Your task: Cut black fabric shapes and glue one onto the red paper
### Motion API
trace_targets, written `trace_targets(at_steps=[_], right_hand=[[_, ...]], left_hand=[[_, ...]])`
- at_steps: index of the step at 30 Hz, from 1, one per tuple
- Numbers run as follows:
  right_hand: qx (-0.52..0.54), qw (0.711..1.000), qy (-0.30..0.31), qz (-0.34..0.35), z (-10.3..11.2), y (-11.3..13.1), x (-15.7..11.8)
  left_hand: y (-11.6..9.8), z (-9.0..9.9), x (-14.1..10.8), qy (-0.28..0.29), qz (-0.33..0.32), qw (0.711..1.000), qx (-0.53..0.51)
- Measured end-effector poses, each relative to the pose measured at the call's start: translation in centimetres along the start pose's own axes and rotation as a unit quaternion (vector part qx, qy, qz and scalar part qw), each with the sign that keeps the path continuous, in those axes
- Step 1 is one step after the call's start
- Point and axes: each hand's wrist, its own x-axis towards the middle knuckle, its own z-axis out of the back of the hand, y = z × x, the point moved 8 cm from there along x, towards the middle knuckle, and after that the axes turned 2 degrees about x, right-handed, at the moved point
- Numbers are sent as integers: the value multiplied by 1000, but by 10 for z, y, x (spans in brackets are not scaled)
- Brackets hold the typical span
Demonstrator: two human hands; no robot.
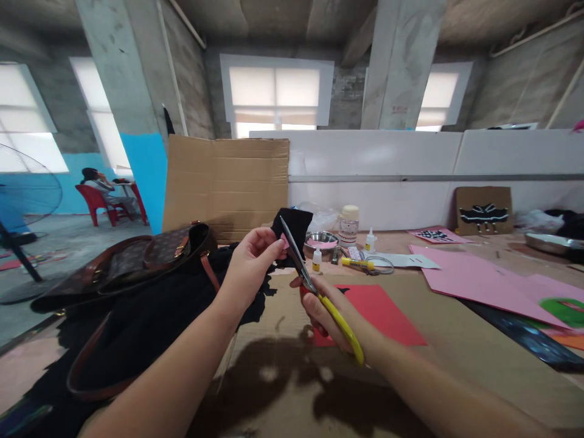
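Pinched between thumb and fingers, a black piece [298, 224] with a small pink piece [285, 241] is in the left hand [259, 252], above the worktop [283, 365]. Fingers curled in the handles, the right hand [326, 307] holds yellow-handled scissors [306, 281], blades against the black piece. Red paper [383, 313] lies beneath the right hand.

The left hand [253, 258] partly hides the pink piece [285, 239], and the picture's edge crops the fan [31, 212].
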Motion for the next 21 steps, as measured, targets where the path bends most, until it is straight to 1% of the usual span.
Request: trace_targets(at_steps=[5,16,21], right_hand=[[9,1000,10,-1,-2,0,0],[11,1000,0,-1,0,-5,2],[27,1000,2,-8,-1,-4,1]], left_hand=[[-3,0,1,6,-16,1000,17],[-3,-2,1,31,-32,999,21],[-5,-1,0,15,-30,999,33]])
